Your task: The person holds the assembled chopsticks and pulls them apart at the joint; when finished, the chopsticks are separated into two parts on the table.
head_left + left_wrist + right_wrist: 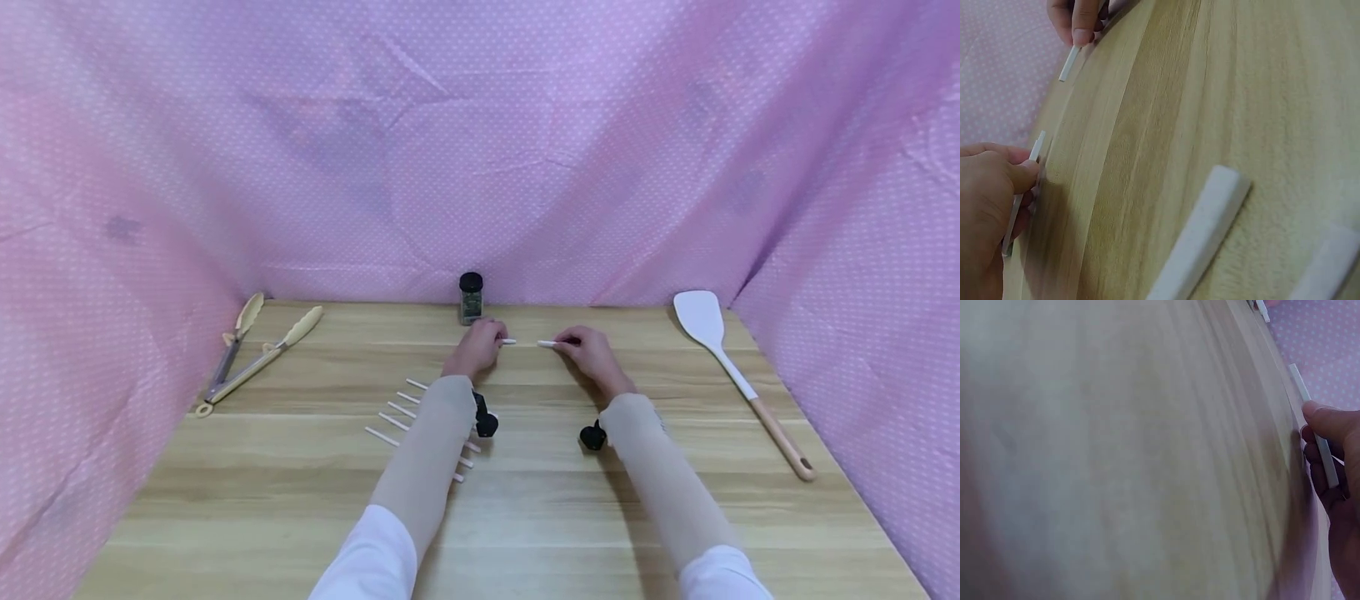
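Near the back of the table, my left hand (478,348) pinches a slim white stick (509,341) between thumb and fingers. To its right, my right hand (594,357) pinches a second white stick (546,343). The two sticks point towards each other, with a gap between their tips. In the left wrist view, the left-hand stick (1036,149) runs under the thumb and shows at both ends. Seen from the right wrist, the other stick (1299,382) lies across the curled fingers. Several more white sticks (382,436) lie in a slanting row, partly hidden under my left forearm.
A spice jar (471,300) with a black lid stands at the back edge, just behind my left hand. Spread tongs (255,372) lie at the left, and a white spatula (701,321) with a wooden handle at the right. Pink dotted cloth (480,150) surrounds the wooden table (225,517).
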### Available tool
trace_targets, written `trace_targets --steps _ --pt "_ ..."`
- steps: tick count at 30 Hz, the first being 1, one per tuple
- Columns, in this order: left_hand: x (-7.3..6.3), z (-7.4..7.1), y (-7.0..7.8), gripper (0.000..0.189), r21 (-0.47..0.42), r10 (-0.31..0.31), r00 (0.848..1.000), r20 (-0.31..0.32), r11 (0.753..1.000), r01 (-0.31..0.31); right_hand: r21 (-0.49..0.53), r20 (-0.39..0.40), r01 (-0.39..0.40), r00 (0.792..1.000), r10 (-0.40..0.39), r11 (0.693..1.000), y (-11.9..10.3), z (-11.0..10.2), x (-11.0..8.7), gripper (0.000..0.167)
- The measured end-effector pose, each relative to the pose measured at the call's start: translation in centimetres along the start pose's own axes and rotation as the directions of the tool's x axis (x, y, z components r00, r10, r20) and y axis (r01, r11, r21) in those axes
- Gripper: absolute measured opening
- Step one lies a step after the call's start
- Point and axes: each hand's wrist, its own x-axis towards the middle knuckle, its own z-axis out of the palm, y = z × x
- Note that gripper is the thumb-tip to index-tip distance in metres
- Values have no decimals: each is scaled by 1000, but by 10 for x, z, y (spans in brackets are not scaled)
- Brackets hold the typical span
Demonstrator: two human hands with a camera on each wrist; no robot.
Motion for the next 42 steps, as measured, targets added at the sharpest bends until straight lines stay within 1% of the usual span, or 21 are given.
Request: trace_targets --steps 4,8,11,15,18,23,31,34,38,42 --pt "3 2 -1 12 4 -2 1000 -2 1000 2 -26 0 2 1000 -2 1000 -1 1 4 14" --pt "7 5 0 12 -4 1 1000 15 1000 -1 -67 1 40 999 -40 997 0 4 7 14" --pt "10 7 1 12 -5 6 1000 22 1000 -6 -82 5 48 999 -48 996 1 5 9 14" --pt "12 10 2 13 -13 1 1000 19 1000 -1 -101 -1 59 998 -59 993 3 5 11 14" --pt "12 11 2 14 -27 -5 1000 9 1000 6 -117 -9 83 996 -85 990 4 4 12 13" --pt "12 12 1 15 -43 -1 1000 -13 999 1 -100 -26 99 994 -102 990 6 4 12 12" --pt "11 13 -1 14 -38 -1 1000 -30 999 0 -77 -35 76 996 -78 994 8 10 12 12" --pt "11 13 -2 14 -27 6 1000 -30 1000 -7 -71 -37 76 996 -79 995 7 11 11 12" --pt "11 13 -1 13 -24 16 999 -33 1000 -16 -78 -33 96 995 -99 992 7 10 11 12" --pt "12 13 0 14 -19 2 1000 -9 1000 -2 -82 -19 123 992 -125 989 8 6 11 13"
